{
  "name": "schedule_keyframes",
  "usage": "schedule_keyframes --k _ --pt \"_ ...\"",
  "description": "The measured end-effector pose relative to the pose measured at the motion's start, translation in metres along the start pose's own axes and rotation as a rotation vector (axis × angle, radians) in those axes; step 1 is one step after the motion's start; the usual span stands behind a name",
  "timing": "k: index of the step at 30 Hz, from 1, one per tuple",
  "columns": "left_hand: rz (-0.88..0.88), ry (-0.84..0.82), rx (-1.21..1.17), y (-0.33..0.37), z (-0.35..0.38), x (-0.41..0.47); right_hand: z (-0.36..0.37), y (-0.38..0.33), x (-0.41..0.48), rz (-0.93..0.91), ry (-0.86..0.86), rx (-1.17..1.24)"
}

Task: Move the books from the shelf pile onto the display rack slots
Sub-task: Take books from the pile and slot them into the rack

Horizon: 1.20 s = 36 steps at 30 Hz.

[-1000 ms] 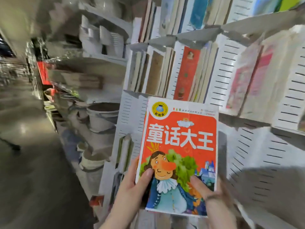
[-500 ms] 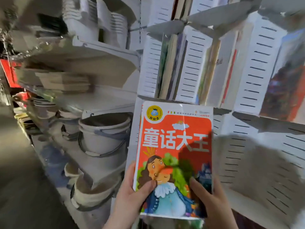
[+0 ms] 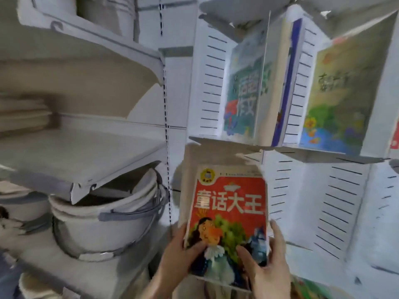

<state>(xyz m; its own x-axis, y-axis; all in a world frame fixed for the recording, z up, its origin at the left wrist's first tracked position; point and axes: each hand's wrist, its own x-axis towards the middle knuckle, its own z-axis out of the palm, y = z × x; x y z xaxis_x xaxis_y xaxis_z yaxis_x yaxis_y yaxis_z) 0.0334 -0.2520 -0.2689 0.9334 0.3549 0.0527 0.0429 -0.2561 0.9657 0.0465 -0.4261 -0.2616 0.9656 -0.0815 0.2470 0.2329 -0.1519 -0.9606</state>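
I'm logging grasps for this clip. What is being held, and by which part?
The red-covered book, held by its lower end: left hand on the lower left edge, right hand on the lower right, thumbs across the cover.

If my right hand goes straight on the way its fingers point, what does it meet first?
Probably the slotted white rack panel just beyond the right edge of the red book. The right hand points up and forward towards it, though depth is unclear.
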Motion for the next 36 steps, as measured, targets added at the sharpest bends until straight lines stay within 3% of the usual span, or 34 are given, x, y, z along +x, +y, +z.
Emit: schedule_keyframes --k 2,5,10,13,18,22,27,36 --pt "-0.018 -0.081 0.088 -0.005 0.001 0.017 0.007 0.008 0.005 -0.145 0.056 -0.039" --pt "0.002 -0.158 0.167 -0.004 0.001 0.034 0.01 0.024 0.015 -0.421 0.107 -0.306" --pt "0.1 -0.27 0.309 0.006 0.003 0.045 0.007 0.029 0.015 -0.481 0.182 -0.341" --pt "0.197 -0.395 0.432 0.016 0.001 0.051 0.009 0.026 0.006 -0.505 0.325 -0.376" --pt "0.25 -0.455 0.577 0.015 0.001 0.063 0.02 0.026 0.003 -0.389 0.511 -0.342" --pt "0.294 -0.544 0.614 0.017 -0.008 0.072 0.028 0.025 -0.002 -0.342 0.548 -0.324" --pt "0.304 -0.627 0.472 0.019 -0.011 0.074 0.035 0.019 0.003 -0.335 0.655 -0.433" --pt "0.464 -0.591 0.683 0.023 0.001 0.072 0.058 0.04 0.029 -0.126 0.779 -0.69"
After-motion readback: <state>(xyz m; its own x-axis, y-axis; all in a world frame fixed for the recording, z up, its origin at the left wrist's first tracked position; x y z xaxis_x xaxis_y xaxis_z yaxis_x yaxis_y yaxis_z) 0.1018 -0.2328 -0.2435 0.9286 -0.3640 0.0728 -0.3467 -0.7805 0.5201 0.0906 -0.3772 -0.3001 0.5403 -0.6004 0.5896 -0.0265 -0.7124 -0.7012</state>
